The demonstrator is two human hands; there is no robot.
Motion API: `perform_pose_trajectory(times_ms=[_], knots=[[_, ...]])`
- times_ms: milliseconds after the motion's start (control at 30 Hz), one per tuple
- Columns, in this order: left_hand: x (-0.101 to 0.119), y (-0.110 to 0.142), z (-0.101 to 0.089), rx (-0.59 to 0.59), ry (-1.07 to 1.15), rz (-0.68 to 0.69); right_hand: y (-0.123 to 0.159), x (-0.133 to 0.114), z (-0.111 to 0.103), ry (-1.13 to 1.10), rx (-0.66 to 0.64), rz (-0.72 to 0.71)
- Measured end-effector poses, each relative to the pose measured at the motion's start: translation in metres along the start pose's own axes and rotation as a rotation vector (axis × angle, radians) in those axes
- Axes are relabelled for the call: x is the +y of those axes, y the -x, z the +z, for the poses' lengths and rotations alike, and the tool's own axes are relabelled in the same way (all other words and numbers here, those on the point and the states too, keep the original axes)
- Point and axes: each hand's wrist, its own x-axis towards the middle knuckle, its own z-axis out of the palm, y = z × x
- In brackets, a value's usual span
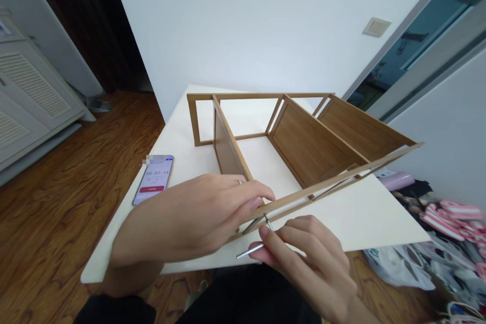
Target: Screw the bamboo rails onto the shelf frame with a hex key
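A brown wooden shelf unit (317,149) lies on its side on the white table (186,172). My left hand (212,207) is closed around the near end of a shelf board and the front rail, a ring on one finger. Just right of it, my right hand (307,258) pinches a silver hex key (248,251) between thumb and fingers. The key's other arm points up to a screw in the near rail, below my left fingertips. Whether its tip is seated in the screw head is too small to tell.
A phone (155,179) showing a running timer lies at the table's left. Behind the table rises a white wall with a switch (376,27). Plastic bags (398,266) and striped cloth (451,217) crowd the floor at right; a louvred cabinet (34,91) stands at left.
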Motion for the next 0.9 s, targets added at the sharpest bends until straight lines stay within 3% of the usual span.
perform_pose_trajectory(times_ms=[233,333,433,600,767,900], knots=[[-0.025,-0.016,-0.009,-0.026,0.220,0.126,-0.003,-0.002,0.013,-0.041,0.126,0.010],[-0.031,-0.020,-0.009,-0.043,0.218,0.133,0.000,0.000,0.016,-0.063,0.175,0.042],[-0.032,-0.023,-0.009,-0.053,0.191,0.123,0.000,0.001,0.015,-0.079,0.109,0.098],[-0.030,-0.022,-0.008,-0.062,0.211,0.124,-0.002,0.001,0.013,-0.051,0.164,0.128],[-0.030,-0.021,-0.008,-0.058,0.216,0.111,-0.002,-0.004,0.005,0.001,0.107,0.150],[-0.031,-0.021,-0.006,-0.063,0.222,0.108,0.002,-0.006,-0.002,-0.081,0.102,0.179]])
